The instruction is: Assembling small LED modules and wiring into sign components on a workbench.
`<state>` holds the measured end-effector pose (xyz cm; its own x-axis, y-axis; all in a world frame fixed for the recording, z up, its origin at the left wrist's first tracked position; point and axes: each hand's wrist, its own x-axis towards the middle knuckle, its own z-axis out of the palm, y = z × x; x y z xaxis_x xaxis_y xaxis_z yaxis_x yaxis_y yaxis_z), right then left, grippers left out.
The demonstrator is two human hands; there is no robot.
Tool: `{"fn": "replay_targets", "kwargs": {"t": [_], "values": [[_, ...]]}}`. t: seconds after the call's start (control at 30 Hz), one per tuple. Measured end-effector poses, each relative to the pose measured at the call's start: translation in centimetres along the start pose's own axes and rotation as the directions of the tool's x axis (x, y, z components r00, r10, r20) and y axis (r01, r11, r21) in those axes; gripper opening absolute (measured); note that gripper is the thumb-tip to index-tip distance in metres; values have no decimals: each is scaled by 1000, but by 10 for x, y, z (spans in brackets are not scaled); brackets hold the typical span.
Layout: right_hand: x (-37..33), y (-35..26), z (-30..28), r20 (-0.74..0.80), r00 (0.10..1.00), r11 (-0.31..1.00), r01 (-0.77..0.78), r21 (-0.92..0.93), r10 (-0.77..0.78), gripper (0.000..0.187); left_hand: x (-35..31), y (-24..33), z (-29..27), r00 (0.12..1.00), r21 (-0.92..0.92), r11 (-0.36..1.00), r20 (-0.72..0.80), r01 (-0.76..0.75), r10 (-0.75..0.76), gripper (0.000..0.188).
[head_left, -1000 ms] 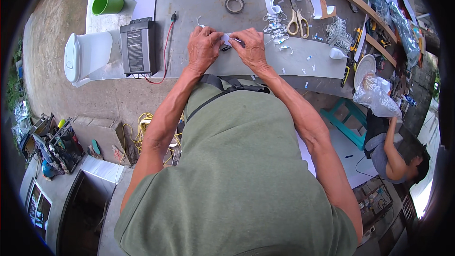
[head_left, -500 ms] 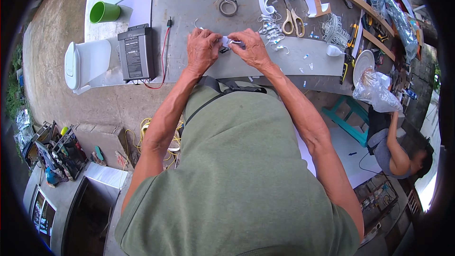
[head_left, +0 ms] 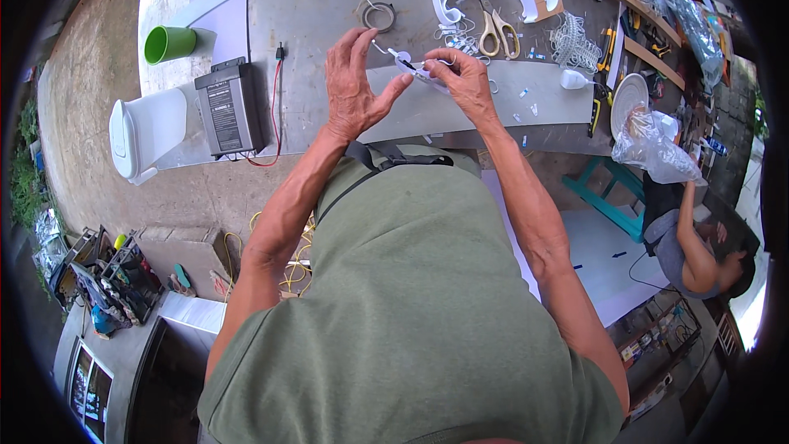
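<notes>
I pinch the small white part [head_left: 413,66] in my right hand [head_left: 466,82] just above the bench [head_left: 329,57], left hand [head_left: 353,86] spread wide beside it, which should close in gently to steady it.

Small white plastic module with thin wire leads [head_left: 413,66]: pinched at its right end by the right hand [head_left: 465,82], held level just above the grey sheet. Left end pokes toward the left hand [head_left: 353,86], just beside its thumb; contact unclear.
</notes>
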<state>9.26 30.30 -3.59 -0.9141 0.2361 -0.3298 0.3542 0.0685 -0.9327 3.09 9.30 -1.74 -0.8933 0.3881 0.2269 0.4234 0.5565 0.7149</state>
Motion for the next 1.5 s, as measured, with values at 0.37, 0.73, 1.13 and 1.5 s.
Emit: {"fn": "replay_targets", "kwargs": {"t": [0.37,0.73,1.13,1.5], "values": [[-7,-13,11,34,998,986,-61,158,56,16,5,6,27,851,-692,496,409,524,-329,89],[9,-16,-44,106,987,988,-129,88,120,20,-4,-20,33,758,-524,568,564,635,-328,35],[87,10,-51,-197,913,682,110,-723,-356,14,12,35,-1,805,369,924,514,103,-295,40],[56,2,-61,-326,945,996,62,65,-38,17,53,22,-4,902,45,980,383,196,-198,37]]}}
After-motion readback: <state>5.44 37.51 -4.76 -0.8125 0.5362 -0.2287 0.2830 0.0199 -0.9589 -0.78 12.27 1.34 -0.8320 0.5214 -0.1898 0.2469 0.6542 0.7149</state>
